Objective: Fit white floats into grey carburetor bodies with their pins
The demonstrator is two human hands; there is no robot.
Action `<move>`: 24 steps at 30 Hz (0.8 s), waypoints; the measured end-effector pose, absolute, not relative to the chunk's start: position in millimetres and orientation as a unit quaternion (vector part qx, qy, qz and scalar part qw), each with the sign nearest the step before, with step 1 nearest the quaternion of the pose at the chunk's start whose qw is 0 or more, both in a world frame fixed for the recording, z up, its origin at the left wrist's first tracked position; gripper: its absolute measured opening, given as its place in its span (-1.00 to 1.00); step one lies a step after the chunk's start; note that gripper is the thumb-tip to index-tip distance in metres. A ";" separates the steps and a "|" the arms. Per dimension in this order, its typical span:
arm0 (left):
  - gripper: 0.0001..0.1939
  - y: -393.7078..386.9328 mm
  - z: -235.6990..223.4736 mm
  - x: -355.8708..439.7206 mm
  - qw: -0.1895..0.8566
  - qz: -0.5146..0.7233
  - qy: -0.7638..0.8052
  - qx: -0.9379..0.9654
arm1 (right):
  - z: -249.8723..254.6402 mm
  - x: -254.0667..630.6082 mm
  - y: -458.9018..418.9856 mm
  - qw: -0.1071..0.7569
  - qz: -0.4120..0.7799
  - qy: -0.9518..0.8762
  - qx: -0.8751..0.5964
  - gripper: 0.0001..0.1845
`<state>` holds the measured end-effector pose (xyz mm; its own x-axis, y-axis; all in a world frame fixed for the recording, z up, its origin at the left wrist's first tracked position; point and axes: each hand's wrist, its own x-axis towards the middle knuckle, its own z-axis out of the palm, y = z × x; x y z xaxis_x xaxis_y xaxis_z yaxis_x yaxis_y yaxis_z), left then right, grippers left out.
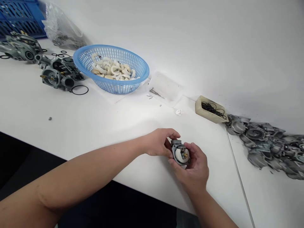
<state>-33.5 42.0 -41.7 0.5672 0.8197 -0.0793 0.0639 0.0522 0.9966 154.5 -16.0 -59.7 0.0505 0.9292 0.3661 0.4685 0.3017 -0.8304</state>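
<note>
A grey metal carburetor body (174, 148) is held between both hands above the white table, its open side facing up toward me. In it sits a white float (180, 156) beside small brass parts. My left hand (161, 142) grips the body from the left, thumb and fingers closed on its edge. From the right, my right hand (193, 164) wraps round the other side, thumb along the lower edge and fingers behind. The underside of the body is hidden.
A blue basket (111, 85) holds several white floats. Beside it are a clear tray (168, 88) with pins and a cream box (209, 118) of black O-rings. Carburetors (59, 72) stand left; a pile of metal parts (268, 142) lies right. A plastic bag (64, 30) rests behind.
</note>
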 end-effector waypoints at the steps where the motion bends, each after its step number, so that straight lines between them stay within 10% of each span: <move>1: -0.29 41.5 -41.5 -33.4 0.632 0.296 0.359 0.619 | -58.5 153.7 -16.0 0.489 0.230 -0.640 -0.546 -0.21; 19: -0.34 45.3 -31.6 -39.6 0.655 0.213 0.402 0.603 | -15.0 439.5 26.6 0.474 -0.014 -0.413 -0.778 -0.22; 24: -0.33 48.0 -33.8 -39.6 0.655 0.204 0.410 0.601 | -21.3 470.8 10.6 0.436 -0.026 -0.379 -0.816 -0.59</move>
